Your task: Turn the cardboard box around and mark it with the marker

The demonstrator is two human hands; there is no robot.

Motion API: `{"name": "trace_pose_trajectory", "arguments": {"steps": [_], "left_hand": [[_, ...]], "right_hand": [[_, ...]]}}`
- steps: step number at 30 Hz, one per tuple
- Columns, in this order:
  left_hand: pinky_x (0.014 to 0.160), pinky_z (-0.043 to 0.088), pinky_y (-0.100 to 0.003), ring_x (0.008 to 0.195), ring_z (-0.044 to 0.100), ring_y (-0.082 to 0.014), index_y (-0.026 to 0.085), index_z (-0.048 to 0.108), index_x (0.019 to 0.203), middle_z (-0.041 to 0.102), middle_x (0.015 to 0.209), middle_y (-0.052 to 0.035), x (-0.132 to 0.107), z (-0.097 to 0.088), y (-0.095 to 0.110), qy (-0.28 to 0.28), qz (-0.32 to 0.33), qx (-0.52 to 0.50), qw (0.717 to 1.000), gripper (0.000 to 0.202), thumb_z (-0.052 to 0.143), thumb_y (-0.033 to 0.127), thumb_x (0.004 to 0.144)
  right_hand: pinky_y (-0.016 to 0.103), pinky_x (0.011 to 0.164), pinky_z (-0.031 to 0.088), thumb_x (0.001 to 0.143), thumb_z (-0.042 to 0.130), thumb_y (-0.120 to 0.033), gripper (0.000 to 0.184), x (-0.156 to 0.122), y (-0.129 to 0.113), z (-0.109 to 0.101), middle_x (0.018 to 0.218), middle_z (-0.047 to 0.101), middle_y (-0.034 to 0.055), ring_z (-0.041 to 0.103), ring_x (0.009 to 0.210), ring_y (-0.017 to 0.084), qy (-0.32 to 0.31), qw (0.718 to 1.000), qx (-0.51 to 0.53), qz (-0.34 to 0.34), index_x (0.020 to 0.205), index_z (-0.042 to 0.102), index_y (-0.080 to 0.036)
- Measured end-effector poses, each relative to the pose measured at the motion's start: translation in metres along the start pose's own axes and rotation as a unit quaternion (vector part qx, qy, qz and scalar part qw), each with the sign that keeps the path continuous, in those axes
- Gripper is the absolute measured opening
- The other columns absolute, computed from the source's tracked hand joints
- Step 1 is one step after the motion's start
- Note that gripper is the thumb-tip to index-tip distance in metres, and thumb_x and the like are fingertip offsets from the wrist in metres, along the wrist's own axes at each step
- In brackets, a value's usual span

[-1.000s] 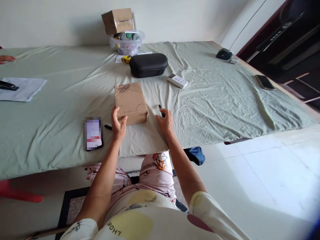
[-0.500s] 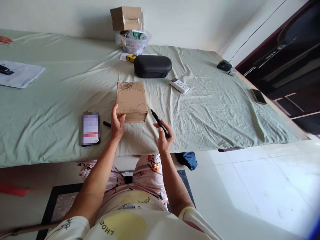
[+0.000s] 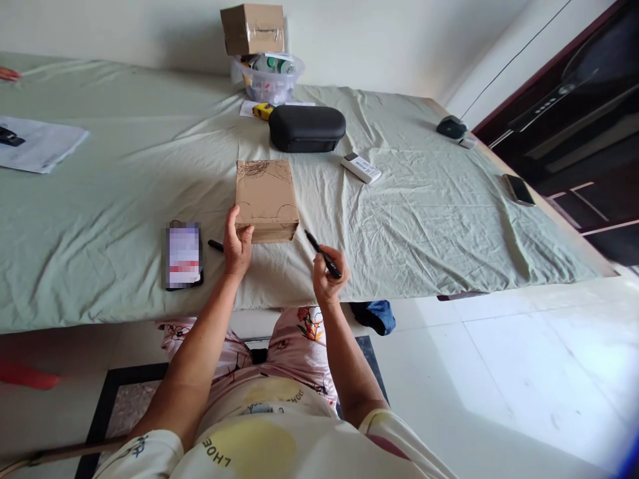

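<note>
Wrinkled pale green cloth [image 3: 424, 219] is covering the surface before me, with a white wall [image 3: 374, 40] standing behind it. From my head camera, the only view, a cardboard box [image 3: 267, 193] is lying on the cloth straight ahead of me. My left hand [image 3: 237, 247] is gripping its near left corner, thumb pressing the near side and fingers wrapping the left side, parted only as far as the corner needs. My right hand [image 3: 330, 276] is closing around a black marker [image 3: 315, 245], whose tip is pointing toward the box's near right corner, just beside it and not touching.

As for progress, the top is already carrying a dense scribble toward the far left and curved lines at the near corners, while its middle is showing plain cardboard. I am judging the marking as partly done; no stroke is going down right now, and how much is remaining I cannot tell. A phone [image 3: 184, 259] is lying to the left, with a small black stick [image 3: 215, 245] resting between it and my left hand.
</note>
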State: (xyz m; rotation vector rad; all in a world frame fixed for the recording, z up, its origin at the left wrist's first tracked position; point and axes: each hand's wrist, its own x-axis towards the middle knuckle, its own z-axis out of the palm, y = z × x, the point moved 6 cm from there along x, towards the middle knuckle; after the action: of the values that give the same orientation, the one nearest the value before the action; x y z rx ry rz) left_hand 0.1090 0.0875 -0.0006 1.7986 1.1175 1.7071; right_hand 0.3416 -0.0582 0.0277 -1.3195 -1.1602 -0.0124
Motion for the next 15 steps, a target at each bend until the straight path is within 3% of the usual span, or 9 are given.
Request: {"name": "trace_pose_trajectory", "arguments": {"steps": [3,7,9,12,15], "left_hand": [[0.133,0.038,-0.046,0.154,0.053,-0.0277,0.019,0.050,0.154,0.057,0.160,-0.0197,0.000,0.000,0.000,-0.003,-0.007,-0.006,1.000,0.067,0.056,0.063,0.104],[0.133,0.039,-0.047,0.153,0.054,-0.0290,0.019,0.051,0.153,0.057,0.160,-0.0200,0.000,0.000,0.000,-0.003,-0.008,-0.009,1.000,0.068,0.057,0.065,0.103],[0.131,0.041,-0.047,0.152,0.055,-0.0290,0.019,0.052,0.152,0.059,0.159,-0.0203,-0.001,0.000,0.000,0.004,-0.004,-0.003,1.000,0.067,0.056,0.065,0.104],[0.131,0.042,-0.046,0.151,0.057,-0.0280,0.019,0.053,0.152,0.061,0.156,-0.0195,-0.002,0.000,0.001,0.011,-0.002,0.005,1.000,0.066,0.054,0.065,0.105],[0.132,0.041,-0.045,0.151,0.056,-0.0271,0.019,0.051,0.153,0.061,0.157,-0.0194,-0.003,0.001,0.002,0.006,0.001,0.009,1.000,0.065,0.053,0.064,0.106]], "right_hand": [[0.036,0.078,0.066,0.099,0.067,-0.038,0.020,0.007,-0.002,-0.003,0.096,0.083,0.0056,0.081,0.082,0.020,0.051,0.999,-0.003,0.007,0.109,0.075,-0.023],[0.033,0.071,0.064,0.099,0.067,-0.039,0.019,0.009,-0.015,0.016,0.088,0.080,0.0042,0.077,0.074,0.018,-0.043,0.998,0.043,-0.035,0.107,0.076,-0.024],[0.030,0.065,0.060,0.100,0.066,-0.039,0.019,0.006,-0.015,0.016,0.079,0.076,0.0016,0.073,0.066,0.016,-0.052,0.997,0.056,-0.029,0.104,0.075,-0.023],[0.030,0.061,0.054,0.099,0.062,-0.043,0.022,0.006,-0.003,-0.003,0.073,0.069,-0.0001,0.067,0.063,0.016,0.048,0.998,0.030,0.011,0.095,0.071,-0.023],[0.033,0.072,0.056,0.098,0.059,-0.043,0.023,0.020,0.010,-0.017,0.083,0.069,0.0024,0.069,0.076,0.018,0.123,0.991,-0.018,0.045,0.096,0.069,-0.023]]}}
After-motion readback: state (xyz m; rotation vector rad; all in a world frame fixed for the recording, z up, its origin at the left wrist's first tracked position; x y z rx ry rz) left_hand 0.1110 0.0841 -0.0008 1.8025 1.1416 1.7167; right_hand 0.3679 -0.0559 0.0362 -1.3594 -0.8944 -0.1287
